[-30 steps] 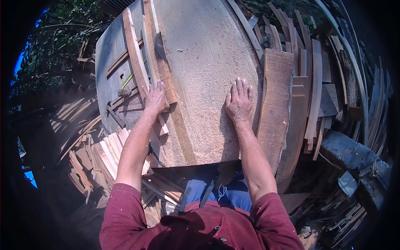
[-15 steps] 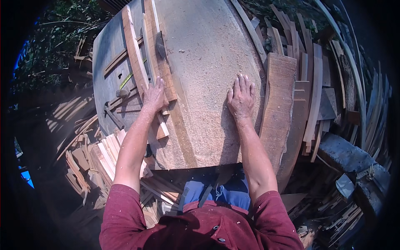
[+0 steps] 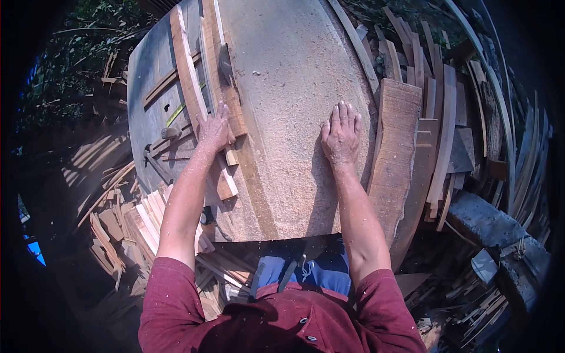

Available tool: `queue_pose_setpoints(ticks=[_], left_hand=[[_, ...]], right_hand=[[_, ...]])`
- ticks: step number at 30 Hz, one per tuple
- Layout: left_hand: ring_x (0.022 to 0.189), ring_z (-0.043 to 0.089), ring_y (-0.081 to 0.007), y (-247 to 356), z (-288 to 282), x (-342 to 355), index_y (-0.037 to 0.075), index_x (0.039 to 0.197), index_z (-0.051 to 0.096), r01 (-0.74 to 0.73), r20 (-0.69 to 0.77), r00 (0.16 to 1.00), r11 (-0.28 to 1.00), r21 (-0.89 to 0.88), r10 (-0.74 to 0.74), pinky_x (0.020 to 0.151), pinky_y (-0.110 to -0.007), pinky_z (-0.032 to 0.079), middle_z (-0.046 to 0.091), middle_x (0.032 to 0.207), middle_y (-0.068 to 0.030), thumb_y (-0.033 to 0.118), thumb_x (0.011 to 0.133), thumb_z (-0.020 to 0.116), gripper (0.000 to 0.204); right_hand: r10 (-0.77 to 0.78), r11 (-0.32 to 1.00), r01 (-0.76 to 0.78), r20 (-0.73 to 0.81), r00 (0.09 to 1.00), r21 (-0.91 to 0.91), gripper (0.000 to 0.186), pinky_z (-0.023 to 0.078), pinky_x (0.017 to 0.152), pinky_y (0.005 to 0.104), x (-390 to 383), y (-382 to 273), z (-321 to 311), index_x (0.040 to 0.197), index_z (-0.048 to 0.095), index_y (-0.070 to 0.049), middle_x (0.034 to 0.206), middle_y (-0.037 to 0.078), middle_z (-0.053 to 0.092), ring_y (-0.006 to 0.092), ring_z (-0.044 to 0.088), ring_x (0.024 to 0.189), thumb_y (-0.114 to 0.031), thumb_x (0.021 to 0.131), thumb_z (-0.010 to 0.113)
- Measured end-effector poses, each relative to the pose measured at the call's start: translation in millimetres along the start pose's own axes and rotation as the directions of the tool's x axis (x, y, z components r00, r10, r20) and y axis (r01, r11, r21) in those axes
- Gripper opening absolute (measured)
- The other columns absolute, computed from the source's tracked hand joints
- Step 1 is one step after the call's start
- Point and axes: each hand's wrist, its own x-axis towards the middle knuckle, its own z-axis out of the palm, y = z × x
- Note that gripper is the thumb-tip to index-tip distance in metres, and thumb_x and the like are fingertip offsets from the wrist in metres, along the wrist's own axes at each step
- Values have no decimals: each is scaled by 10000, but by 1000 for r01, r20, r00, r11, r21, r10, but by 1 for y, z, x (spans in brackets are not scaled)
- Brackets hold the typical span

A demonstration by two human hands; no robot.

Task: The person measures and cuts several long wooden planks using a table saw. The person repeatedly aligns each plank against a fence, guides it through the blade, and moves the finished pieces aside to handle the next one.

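My left hand (image 3: pixel 214 130) grips a long, narrow wooden strip (image 3: pixel 189 70) near its close end, with its fingers at the edges. The strip lies lengthwise on the left side of a worktable (image 3: pixel 288 53). Just right of it is another long wooden piece (image 3: pixel 236 117), with a dark, curved, blade-like part (image 3: pixel 225 63) standing beside it. My right hand (image 3: pixel 342 136) lies palm down on the sawdust-covered tabletop, its fingers stretched forward and holding nothing. Sawdust specks cover both forearms.
A wide rough-edged board (image 3: pixel 393 141) lies along the table's right side, with stacked planks (image 3: pixel 444 129) beyond. Left on the table are a hammer (image 3: pixel 169 133) and a yellow-green tape (image 3: pixel 175 115). Offcuts (image 3: pixel 147 215) pile up at lower left; a concrete block (image 3: pixel 488 217) sits at right.
My left hand has shifted slightly forward and left along the strip, its index finger now straighter. The right hand stays flat in nearly the same place. The view has tilted slightly.
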Motion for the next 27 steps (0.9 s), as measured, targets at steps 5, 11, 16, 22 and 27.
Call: queue_pose_setpoints(ticks=[5,11,16,22,27], left_hand=[[1318,535,-380,-3,-7,11,61,1599,240,1,-6,1000,1000,-28,-1,1103,-731,317,186,1697,-83,413,677,891,1182],[1323,528,-377,-10,-8,23,58,1600,234,13,-11,1000,998,-57,-14,1107,-723,327,182,1699,-72,388,678,896,1182],[1297,546,-370,-13,-14,30,57,1598,239,10,-4,1000,997,-79,-11,1104,-717,335,189,1696,-75,385,673,898,1182],[1273,566,-365,-20,-18,44,64,1599,236,7,-17,1000,999,-45,-8,1070,-705,367,203,1692,-84,398,668,899,1190],[1268,572,-364,-25,-22,57,74,1595,246,0,-15,1000,999,-51,0,1061,-705,373,198,1694,-87,376,667,905,1177]], right_hand=[[19,1000,-19,-19,1000,-6,544,203,1250,458,9,1,2,1407,575,-41,1560,91,462,243,351,1489,-317,939,584],[19,1000,-19,-28,999,-16,543,200,1249,464,11,-1,4,1409,574,-46,1550,91,472,243,363,1481,-315,937,581],[24,1000,-24,-21,999,-15,539,195,1254,452,10,-1,2,1415,565,-50,1553,85,468,240,361,1482,-298,937,571],[38,999,-38,-8,999,7,545,188,1258,451,11,-1,2,1429,553,-53,1560,82,460,225,348,1492,-296,942,567],[45,999,-45,12,999,-5,548,192,1257,455,12,0,1,1440,541,-53,1565,84,453,225,343,1496,-298,950,560]])
